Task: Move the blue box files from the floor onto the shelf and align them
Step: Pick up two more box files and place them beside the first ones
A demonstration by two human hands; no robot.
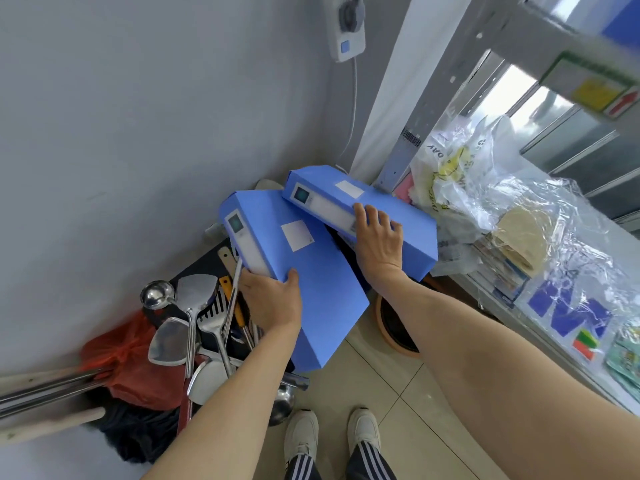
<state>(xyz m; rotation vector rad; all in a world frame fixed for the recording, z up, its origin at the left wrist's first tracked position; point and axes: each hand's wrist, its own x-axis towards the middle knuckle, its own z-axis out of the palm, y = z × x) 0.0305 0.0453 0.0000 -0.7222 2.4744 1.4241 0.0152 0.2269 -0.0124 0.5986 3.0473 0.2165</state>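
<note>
While lifting, you're carrying one blue box file per hand, clear of floor. Left hand (273, 299) gripping near file (294, 271) at spine corner, over utensil pile (194, 323). Right hand (377, 237) clamping far file (363, 216), edging toward shelf (554, 306). Next, likely: finding bare shelf space beside plastic bags (485, 188), standing files spine-out, flush.

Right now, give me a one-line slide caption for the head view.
Left hand and right hand each grip a blue cardboard box file beside the metal shelf.
</note>
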